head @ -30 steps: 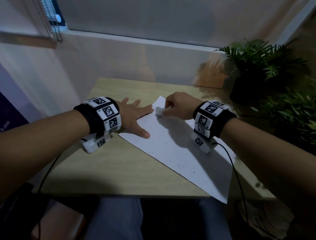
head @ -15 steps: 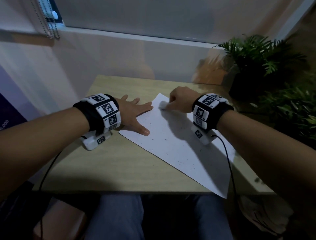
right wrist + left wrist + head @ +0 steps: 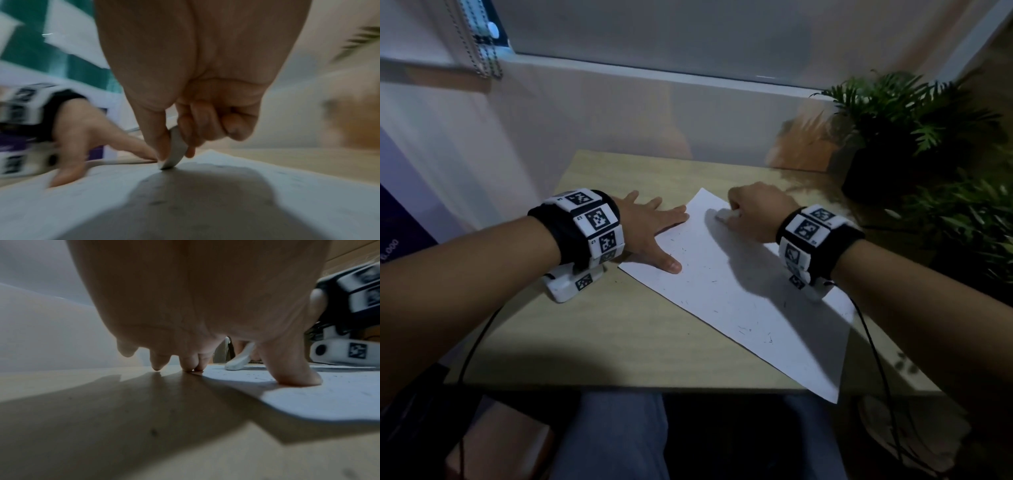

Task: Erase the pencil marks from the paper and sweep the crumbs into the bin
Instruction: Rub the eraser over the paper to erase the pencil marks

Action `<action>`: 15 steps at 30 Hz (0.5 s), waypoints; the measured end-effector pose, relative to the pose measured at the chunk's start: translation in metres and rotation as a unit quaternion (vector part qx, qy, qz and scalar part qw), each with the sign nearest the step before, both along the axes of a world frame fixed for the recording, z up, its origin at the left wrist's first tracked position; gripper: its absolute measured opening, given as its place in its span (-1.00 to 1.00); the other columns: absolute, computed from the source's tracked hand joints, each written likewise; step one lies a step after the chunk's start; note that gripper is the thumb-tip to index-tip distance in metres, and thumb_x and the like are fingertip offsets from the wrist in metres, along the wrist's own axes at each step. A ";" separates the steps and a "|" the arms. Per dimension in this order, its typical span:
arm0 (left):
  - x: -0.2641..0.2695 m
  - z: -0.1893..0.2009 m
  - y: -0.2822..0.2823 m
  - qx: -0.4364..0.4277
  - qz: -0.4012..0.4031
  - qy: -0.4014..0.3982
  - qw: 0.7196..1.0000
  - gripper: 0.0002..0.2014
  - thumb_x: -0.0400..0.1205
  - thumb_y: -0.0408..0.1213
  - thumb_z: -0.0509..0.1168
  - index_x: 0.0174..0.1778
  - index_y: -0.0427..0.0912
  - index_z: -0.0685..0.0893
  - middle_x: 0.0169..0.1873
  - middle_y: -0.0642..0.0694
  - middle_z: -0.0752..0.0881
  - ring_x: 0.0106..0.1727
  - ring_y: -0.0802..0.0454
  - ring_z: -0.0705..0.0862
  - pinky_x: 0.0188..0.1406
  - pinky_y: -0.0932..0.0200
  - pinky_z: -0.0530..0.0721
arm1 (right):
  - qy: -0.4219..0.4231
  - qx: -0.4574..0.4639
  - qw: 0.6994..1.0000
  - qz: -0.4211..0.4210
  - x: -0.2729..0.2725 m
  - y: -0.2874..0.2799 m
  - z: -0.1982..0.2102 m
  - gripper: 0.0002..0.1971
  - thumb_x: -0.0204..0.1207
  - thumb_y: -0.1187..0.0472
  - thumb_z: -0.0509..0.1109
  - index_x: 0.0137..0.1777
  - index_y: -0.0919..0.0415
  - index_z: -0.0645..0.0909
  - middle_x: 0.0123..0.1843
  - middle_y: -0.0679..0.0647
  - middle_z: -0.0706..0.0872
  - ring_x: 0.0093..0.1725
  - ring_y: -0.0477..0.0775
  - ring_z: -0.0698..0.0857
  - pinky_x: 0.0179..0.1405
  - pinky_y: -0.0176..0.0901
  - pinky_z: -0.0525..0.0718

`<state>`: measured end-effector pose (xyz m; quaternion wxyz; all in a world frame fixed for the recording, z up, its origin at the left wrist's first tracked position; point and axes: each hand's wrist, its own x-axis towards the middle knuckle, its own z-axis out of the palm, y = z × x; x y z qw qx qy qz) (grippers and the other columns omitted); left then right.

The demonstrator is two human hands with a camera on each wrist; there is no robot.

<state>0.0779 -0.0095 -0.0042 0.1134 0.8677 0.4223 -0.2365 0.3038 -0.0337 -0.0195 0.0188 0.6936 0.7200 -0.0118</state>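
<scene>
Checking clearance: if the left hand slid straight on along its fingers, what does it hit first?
Likely the eraser held by the right hand. The left hand lies flat, fingers aimed that way across the corner of the paper. Depth is unclear, so it might pass just beyond.

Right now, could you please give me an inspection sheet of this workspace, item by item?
Surface: light wooden table; small dark specks beside the sheet.
Job's things: white paper lies askew, its near corner past the table edge, dotted with dark crumbs; white eraser tip on the paper. No bin in view.
Clutter: nothing seen.
Grippers: left hand flat, fingers spread, thumb pressing the paper edge; right hand pinches the eraser.
Cables: black cable from the right wrist band, another from the left, both dropping off the near edge.
Surroundings: potted plants at right, window sill behind, person's knees below.
</scene>
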 end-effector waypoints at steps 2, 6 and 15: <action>0.000 -0.004 0.004 -0.002 -0.002 -0.002 1.000 0.05 0.54 0.48 0.23 0.77 0.24 -0.27 0.76 0.14 -0.25 0.78 -0.10 -0.28 0.69 -0.18 -0.27 | 0.049 -0.027 0.997 0.047 -0.004 -0.010 -0.002 -0.57 0.61 -0.23 0.29 -0.17 0.16 0.55 -0.20 0.09 0.64 -0.23 0.16 0.55 -0.30 -0.02 0.47; -0.002 -0.015 0.016 -0.002 -0.033 -0.009 0.999 0.11 0.45 0.59 0.19 0.77 0.27 -0.27 0.72 0.28 -0.31 0.77 -0.03 -0.33 0.69 -0.17 -0.35 | 0.056 -0.028 0.998 -0.010 0.019 -0.003 0.002 -0.52 0.56 -0.29 0.32 -0.21 0.15 0.66 -0.22 0.09 0.71 -0.23 0.16 0.65 -0.17 0.01 0.66; -0.002 -0.023 0.026 0.001 -0.043 -0.002 0.999 0.17 0.37 0.66 0.15 0.76 0.27 -0.28 0.74 0.24 -0.28 0.78 -0.03 -0.32 0.72 -0.22 -0.36 | 0.060 -0.079 0.994 0.054 -0.007 -0.014 0.003 -0.54 0.50 -0.30 0.33 -0.05 0.13 0.68 -0.09 0.07 0.70 -0.08 0.15 0.63 -0.08 -0.03 0.61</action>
